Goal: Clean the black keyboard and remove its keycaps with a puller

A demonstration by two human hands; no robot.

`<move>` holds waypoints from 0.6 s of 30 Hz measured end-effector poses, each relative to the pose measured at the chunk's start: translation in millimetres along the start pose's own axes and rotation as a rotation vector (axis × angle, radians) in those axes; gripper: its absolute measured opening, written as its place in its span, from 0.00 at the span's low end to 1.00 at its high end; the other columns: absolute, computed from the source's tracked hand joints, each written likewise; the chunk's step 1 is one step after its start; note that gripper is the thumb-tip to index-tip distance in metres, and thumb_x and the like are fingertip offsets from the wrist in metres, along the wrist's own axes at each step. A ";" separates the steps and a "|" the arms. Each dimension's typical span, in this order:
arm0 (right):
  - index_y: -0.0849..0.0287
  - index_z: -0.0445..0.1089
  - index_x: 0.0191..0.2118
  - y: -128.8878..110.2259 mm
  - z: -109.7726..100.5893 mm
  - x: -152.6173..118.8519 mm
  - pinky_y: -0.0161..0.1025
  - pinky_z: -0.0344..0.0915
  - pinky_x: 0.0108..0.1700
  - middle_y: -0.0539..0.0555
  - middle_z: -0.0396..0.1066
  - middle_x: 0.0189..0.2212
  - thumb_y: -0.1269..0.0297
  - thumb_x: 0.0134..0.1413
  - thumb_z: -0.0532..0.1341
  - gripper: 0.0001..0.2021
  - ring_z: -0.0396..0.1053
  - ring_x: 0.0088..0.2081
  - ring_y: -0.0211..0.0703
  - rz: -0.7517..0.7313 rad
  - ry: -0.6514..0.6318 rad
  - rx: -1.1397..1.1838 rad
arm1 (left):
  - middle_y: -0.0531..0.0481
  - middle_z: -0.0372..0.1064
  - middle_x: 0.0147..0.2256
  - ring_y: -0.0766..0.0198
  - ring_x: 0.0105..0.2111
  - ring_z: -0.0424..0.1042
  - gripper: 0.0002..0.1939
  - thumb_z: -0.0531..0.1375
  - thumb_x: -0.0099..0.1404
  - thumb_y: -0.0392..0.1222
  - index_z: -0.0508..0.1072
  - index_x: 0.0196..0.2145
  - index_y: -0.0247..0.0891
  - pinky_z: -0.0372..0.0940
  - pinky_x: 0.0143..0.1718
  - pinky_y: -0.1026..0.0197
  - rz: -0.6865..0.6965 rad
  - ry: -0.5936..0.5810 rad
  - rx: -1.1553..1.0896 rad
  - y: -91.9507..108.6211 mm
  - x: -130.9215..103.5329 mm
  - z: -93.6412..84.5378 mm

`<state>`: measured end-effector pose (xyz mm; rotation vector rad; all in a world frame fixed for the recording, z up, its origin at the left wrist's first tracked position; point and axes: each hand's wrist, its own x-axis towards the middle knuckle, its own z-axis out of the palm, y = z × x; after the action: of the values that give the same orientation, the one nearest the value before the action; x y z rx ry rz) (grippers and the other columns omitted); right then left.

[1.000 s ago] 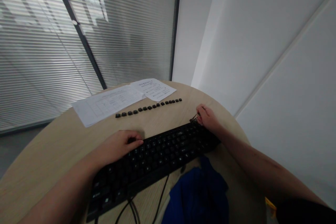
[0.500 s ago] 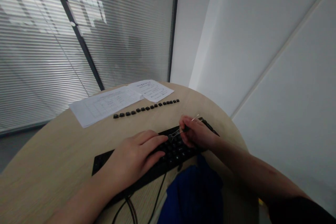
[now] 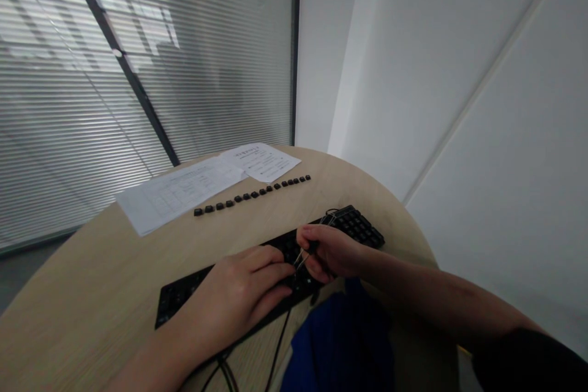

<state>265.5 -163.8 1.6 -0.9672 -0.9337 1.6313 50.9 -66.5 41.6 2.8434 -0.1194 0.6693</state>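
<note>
A black keyboard [image 3: 361, 226] lies slanted across the table in front of me, its middle partly hidden by my hands. My right hand [image 3: 328, 251] is closed around the dark handle of a wire keycap puller [image 3: 300, 260], whose thin wire prongs point down to the keys. Over the left and middle keys rests my left hand [image 3: 245, 285], fingers stretched out, with its index fingertip beside the prongs. Whether a keycap sits between the prongs I cannot tell. Beyond the keyboard, several loose black keycaps [image 3: 254, 195] form a slanted row.
Printed sheets [image 3: 184, 187] lie behind the keycap row on the round wooden table [image 3: 114, 269]. Cables [image 3: 278, 349] run down from the keyboard's near side. Blue cloth [image 3: 342, 343] is close below it. A white wall [image 3: 459, 73] and a window with blinds [image 3: 220, 43] border the table.
My right hand has moved left and nearer to me with the keycap puller, its prongs now lower on the keyboard. My left fingers have curled a little. The view has shifted slightly.
</note>
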 end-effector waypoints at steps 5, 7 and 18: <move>0.54 0.57 0.33 -2.7 0.8 -0.4 0.30 0.51 0.15 0.45 0.64 0.15 0.45 0.61 0.54 0.16 0.60 0.14 0.38 0.038 -0.022 0.019 | 0.48 0.75 0.39 0.63 0.36 0.76 0.07 0.58 0.71 0.39 0.76 0.43 0.41 0.72 0.37 0.62 -0.018 0.005 -0.058 1.9 1.5 -0.1; 0.54 0.58 0.32 -3.6 -2.3 0.1 0.30 0.50 0.15 0.44 0.60 0.14 0.41 0.63 0.51 0.21 0.56 0.13 0.35 0.017 0.003 0.026 | 0.48 0.75 0.39 0.63 0.35 0.76 0.06 0.58 0.71 0.39 0.76 0.43 0.41 0.72 0.36 0.63 -0.039 0.017 -0.091 1.5 1.1 -0.9; 0.62 0.71 0.37 -20.5 -6.7 -13.7 0.34 0.67 0.30 0.53 0.72 0.30 0.46 0.61 0.62 0.20 0.71 0.28 0.37 -0.101 -0.074 -0.116 | 0.47 0.76 0.40 0.63 0.37 0.77 0.08 0.59 0.72 0.42 0.77 0.45 0.41 0.74 0.37 0.64 -0.031 0.195 -0.021 1.6 -2.8 -7.9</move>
<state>281.7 -171.7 19.7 -0.9278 -1.1195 1.5506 44.7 -66.2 47.5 2.7353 -0.0501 0.9278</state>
